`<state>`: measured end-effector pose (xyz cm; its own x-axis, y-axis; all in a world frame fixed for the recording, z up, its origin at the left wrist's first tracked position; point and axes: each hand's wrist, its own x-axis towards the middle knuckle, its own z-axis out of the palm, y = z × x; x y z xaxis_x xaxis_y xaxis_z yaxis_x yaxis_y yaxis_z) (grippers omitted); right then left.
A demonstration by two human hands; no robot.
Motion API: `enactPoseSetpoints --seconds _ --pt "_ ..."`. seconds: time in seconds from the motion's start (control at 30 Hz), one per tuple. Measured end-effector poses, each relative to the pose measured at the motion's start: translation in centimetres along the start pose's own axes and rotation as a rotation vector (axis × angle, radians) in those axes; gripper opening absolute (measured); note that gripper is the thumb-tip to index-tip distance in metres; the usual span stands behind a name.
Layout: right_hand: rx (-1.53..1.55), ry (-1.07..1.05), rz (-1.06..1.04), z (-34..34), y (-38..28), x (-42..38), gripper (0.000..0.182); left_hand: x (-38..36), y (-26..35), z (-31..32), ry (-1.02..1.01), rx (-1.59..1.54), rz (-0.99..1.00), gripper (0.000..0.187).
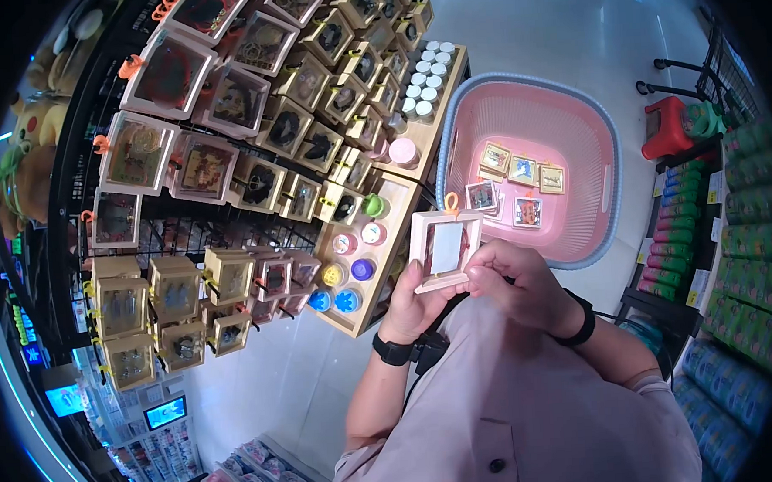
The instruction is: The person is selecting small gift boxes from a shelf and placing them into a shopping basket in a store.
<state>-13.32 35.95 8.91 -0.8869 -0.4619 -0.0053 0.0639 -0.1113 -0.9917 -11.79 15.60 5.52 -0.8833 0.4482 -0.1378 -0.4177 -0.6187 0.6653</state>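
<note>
In front of my chest is a small display box (446, 248) with a pale pink frame, a clear front and an orange loop on top. A white rectangle shows in its middle. My left hand (409, 305) grips the lower left corner, thumb on the frame. At the lower right corner, my right hand (515, 282) is closed with its fingertips pinched against the frame. Just beyond the box is a large pink basket (586, 134) with a grey-blue rim. Several small framed boxes (522, 169) lie in it, one with an orange loop (528, 212).
To the left, a black wire rack (219, 217) carries rows of similar boxes (168, 71) on hooks. A wooden stand (388, 271) with colourful lidded jars (363, 268) is close by my left hand. On the right are shelves of green packages (748, 244) and a red container (665, 128).
</note>
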Motion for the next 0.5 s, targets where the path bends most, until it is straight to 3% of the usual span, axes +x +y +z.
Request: enactPoseSetpoints --seconds 0.33,0.5 --pt "-0.016 0.072 -0.02 -0.3 0.7 -0.5 0.012 0.3 -0.7 -0.2 0.087 -0.297 -0.03 0.089" --pt "0.004 0.057 -0.005 -0.4 1.6 -0.6 0.011 0.4 -0.7 -0.6 0.065 -0.251 0.024 0.091"
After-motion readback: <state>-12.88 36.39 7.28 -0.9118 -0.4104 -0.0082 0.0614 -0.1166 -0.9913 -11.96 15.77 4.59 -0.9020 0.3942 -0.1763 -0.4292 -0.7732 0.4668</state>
